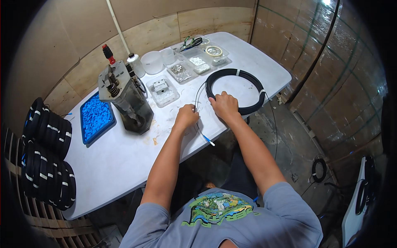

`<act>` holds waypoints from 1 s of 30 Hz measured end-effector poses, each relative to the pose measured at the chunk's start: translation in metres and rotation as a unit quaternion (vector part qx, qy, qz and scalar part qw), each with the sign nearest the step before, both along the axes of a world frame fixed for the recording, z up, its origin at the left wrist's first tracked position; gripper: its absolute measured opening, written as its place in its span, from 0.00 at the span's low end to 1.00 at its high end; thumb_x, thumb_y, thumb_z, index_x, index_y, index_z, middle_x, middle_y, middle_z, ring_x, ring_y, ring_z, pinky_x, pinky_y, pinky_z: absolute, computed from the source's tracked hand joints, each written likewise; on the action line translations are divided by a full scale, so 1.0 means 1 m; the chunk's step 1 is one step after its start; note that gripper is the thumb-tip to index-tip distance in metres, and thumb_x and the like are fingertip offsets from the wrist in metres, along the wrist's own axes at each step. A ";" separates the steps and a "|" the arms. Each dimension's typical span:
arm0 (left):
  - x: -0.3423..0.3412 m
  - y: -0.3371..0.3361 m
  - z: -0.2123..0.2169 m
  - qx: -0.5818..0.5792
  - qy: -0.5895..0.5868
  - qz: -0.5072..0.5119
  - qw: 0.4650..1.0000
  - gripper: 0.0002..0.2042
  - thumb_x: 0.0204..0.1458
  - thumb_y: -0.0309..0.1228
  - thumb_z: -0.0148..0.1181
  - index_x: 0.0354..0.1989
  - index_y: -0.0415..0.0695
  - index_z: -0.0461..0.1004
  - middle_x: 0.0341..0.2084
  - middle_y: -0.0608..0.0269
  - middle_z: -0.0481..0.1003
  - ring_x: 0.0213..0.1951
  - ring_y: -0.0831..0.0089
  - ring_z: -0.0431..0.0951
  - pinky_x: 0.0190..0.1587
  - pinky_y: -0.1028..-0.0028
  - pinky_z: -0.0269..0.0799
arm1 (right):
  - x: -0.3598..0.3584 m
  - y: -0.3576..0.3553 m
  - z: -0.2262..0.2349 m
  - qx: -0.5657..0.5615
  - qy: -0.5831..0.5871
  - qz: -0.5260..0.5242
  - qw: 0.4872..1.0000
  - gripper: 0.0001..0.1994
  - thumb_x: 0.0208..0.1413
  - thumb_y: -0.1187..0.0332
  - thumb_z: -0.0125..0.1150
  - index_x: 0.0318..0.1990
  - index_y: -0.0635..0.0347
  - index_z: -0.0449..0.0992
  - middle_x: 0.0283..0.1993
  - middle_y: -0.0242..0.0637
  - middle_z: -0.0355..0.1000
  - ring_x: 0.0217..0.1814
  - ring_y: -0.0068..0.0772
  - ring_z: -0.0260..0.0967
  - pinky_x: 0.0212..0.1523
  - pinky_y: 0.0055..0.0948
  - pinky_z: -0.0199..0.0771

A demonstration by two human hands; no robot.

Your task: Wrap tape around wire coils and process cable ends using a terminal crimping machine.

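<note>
A coil of black cable [252, 78] lies on the white table, bound with white tape in places. My right hand [225, 105] is closed over the coil's near left side, its fingers wrapped round the cable. Left of it, my left hand [187, 117] pinches the thin loose end of the same cable just above the tabletop. Below that hand the cable runs toward the table's near edge and finishes in a blue and white connector tip [209, 140]. Another loose strand [275, 124] hangs from the coil's right side past the table edge.
A metal bench press [128, 99] stands on the table [136, 165] beside a tray of blue pieces [97, 115]. Clear boxes of small parts [182, 73], a white tub [152, 63] and a bottle [135, 64] line the back. Stacked cable coils [47, 161] stand at the left.
</note>
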State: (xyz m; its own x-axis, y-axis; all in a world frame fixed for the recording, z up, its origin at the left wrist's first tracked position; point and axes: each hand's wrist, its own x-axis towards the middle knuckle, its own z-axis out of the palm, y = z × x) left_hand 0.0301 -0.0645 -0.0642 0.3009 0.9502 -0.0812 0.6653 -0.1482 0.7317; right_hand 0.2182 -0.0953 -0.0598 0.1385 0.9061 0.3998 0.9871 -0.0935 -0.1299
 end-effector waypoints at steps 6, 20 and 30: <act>-0.031 0.008 -0.034 0.038 -0.035 0.005 0.999 0.11 0.51 0.31 0.62 0.37 0.36 0.81 0.28 0.47 0.81 0.33 0.57 0.82 0.40 0.64 0.76 | 0.011 -0.054 -0.004 0.026 0.029 0.127 0.991 0.16 0.60 0.62 0.62 0.56 0.47 0.80 0.41 0.44 0.74 0.45 0.48 0.73 0.47 0.44 0.75; -0.031 -0.014 -0.016 0.061 0.007 0.033 0.998 0.12 0.50 0.29 0.62 0.40 0.39 0.84 0.33 0.43 0.82 0.38 0.52 0.84 0.46 0.63 0.79 | -0.012 -0.012 -0.006 0.033 -0.008 0.063 0.997 0.15 0.55 0.73 0.56 0.49 0.54 0.80 0.38 0.51 0.72 0.40 0.54 0.73 0.41 0.46 0.75; -0.062 -0.027 -0.014 0.149 0.011 -0.010 0.989 0.11 0.53 0.31 0.65 0.43 0.42 0.84 0.33 0.47 0.83 0.37 0.54 0.85 0.44 0.62 0.79 | -0.048 -0.002 -0.018 0.090 0.016 0.379 0.921 0.13 0.52 0.63 0.67 0.47 0.46 0.82 0.37 0.30 0.78 0.49 0.37 0.73 0.53 0.40 0.66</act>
State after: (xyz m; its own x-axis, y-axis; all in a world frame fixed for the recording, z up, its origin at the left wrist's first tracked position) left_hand -0.0321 -0.0919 -0.0778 0.3216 0.9266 0.1950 0.6759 -0.3689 0.6380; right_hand 0.1699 -0.0972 -0.0779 -0.4927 0.6664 0.5597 0.7551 0.6470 -0.1056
